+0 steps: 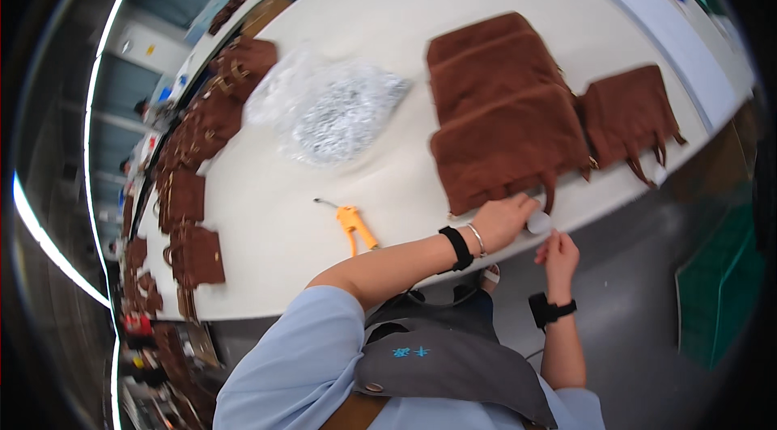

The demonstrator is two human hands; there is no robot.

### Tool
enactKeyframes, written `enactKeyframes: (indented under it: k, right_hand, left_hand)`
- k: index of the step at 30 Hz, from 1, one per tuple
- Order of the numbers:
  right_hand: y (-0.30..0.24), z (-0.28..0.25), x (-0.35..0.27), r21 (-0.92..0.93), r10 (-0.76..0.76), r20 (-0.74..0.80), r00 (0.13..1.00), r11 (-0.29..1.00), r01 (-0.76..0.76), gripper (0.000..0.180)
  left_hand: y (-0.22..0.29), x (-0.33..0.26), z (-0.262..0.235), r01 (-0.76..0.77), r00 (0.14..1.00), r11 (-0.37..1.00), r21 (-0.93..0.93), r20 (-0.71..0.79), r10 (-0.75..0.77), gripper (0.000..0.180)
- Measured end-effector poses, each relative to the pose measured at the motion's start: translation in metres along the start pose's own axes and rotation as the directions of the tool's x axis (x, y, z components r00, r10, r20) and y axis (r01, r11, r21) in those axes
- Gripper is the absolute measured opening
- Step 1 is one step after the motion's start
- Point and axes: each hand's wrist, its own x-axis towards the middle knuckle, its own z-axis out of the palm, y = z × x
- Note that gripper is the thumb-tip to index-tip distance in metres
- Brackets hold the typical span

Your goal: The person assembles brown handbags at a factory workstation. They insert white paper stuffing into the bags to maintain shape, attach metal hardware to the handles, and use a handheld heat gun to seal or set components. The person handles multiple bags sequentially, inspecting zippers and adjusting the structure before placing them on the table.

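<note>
In front of me on the table, several brown bags with handles (510, 135) lie overlapping. At the front edge my left hand (503, 222) has its fingers curled in at the handle (549, 191) of the nearest bag; what they grip is hidden. A round white tag (539, 222) shows beside those fingertips. Just right of the tag and slightly lower, my right hand (558, 255) has its fingers drawn together beyond the table edge. Whether anything small is between them cannot be made out.
A smaller brown bag (627, 110) lies to the right of the pile. An orange air blow gun (354, 226) lies left of my arm. Farther back is a clear plastic bag of silvery pieces (348, 110). More brown bags (194, 256) line the left side; white sheets (655, 33) lie far right.
</note>
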Motion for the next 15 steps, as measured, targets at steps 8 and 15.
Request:
enactKeyframes:
  k: [8, 15]
  right_hand:
    - [0.024, 0.009, -0.033, -0.110, -0.105, 0.111, 0.988, 0.987, 0.117, 0.035]
    - [-0.002, 0.090, -0.089, -0.216, -0.041, 0.394, 0.918, 0.967, 0.136, 0.036]
  left_hand:
    - [-0.041, -0.130, -0.046, 0.239, 0.971, 0.970, -0.047, 0.016, -0.239, 0.021]
    - [-0.095, -0.317, -0.092, 0.638, 0.746, 0.761, -0.123, -0.147, -0.649, 0.016]
